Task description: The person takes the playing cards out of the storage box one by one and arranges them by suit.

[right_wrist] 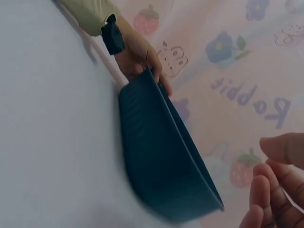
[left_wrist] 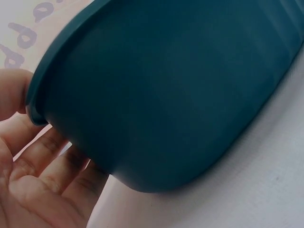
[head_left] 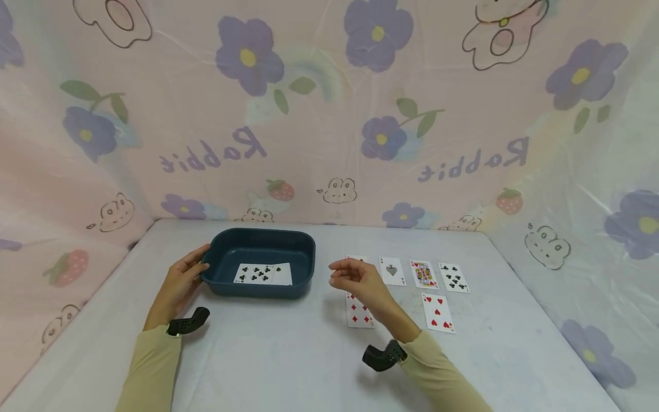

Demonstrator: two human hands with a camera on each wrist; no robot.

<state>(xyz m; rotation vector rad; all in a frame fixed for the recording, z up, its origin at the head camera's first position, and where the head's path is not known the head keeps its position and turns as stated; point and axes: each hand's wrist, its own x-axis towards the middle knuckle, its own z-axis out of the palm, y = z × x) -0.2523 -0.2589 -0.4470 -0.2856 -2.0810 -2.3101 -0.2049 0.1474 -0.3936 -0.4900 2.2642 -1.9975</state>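
Note:
My left hand (head_left: pixel 177 283) grips the left rim of a dark teal plastic basin (head_left: pixel 259 290), thumb over the edge and fingers against the outer wall. Playing cards lie face up inside, among them a clubs card (head_left: pixel 252 274) and a partly covered spade card (head_left: pixel 282 274). In the air to the right of the basin is my right hand (head_left: pixel 365 283), fingers bent loosely and nothing between them. Below it on the table lies a six of diamonds (head_left: pixel 359 316), partly hidden by the hand. Another red card (head_left: pixel 355 257) shows only its top edge behind the hand.
Right of my right hand lie an ace of spades (head_left: pixel 392 271), a king of hearts (head_left: pixel 424 274), a clubs card (head_left: pixel 454 278) and a five of hearts (head_left: pixel 437 313). A patterned curtain (head_left: pixel 329 114) rises behind the white table (head_left: pixel 278 355).

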